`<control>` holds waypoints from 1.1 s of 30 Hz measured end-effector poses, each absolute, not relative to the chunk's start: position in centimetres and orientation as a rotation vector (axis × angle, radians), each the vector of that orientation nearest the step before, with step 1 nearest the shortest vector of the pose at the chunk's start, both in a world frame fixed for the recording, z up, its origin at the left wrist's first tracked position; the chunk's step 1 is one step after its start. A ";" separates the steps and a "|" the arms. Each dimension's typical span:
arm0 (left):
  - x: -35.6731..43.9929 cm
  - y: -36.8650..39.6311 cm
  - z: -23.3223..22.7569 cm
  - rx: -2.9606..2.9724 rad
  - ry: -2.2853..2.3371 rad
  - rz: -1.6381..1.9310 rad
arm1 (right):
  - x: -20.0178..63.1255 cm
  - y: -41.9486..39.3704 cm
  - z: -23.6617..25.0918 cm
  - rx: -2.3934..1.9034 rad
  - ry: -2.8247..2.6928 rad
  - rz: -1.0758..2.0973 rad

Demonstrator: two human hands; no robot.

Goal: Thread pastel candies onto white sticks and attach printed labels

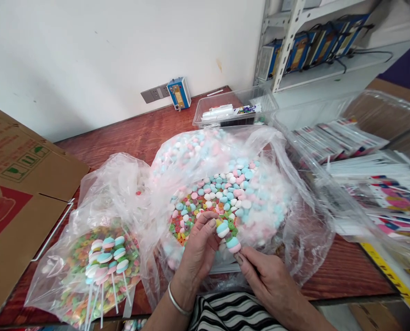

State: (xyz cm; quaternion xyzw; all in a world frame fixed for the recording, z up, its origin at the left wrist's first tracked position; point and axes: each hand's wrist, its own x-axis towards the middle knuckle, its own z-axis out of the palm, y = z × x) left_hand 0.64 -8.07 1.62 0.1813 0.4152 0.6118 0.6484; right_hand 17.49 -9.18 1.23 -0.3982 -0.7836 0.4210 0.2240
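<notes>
Gripping a candy skewer, both hands' fingers pinch it — open sweets bag behind, finished skewers left.

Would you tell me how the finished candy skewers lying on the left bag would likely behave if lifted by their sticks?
The finished candy skewers look top-heavy, so they would probably tip candy-end down. Their thin sticks may flex slightly. The candies seem light.
</notes>
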 end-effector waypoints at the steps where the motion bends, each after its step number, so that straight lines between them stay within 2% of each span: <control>1: 1.0 -7.9 1.9 0.392 0.892 1.365 | 17.5 -9.1 1.3 -1.104 -2.190 1.118; 11: 4.1 -6.7 3.2 0.210 0.750 1.428 | 18.4 -8.7 -0.3 -1.228 -2.320 0.666; 15: 5.3 -7.0 2.8 0.183 0.742 1.482 | 18.2 -8.7 -1.0 -1.200 -2.271 0.598; 20: 5.9 -7.2 2.7 0.175 0.755 1.497 | 17.5 -8.5 -1.1 -1.229 -2.249 0.666; 27: 5.3 -6.3 2.4 0.335 0.928 1.389 | 17.3 -7.2 -0.3 -1.247 -2.093 1.082; 30: 2.6 -4.1 2.2 0.637 1.180 1.360 | 18.3 -6.5 -0.1 -1.337 -2.039 1.062; 33: -1.4 -1.0 2.4 1.293 1.637 1.181 | 19.4 -6.1 -0.5 -1.432 -2.007 0.997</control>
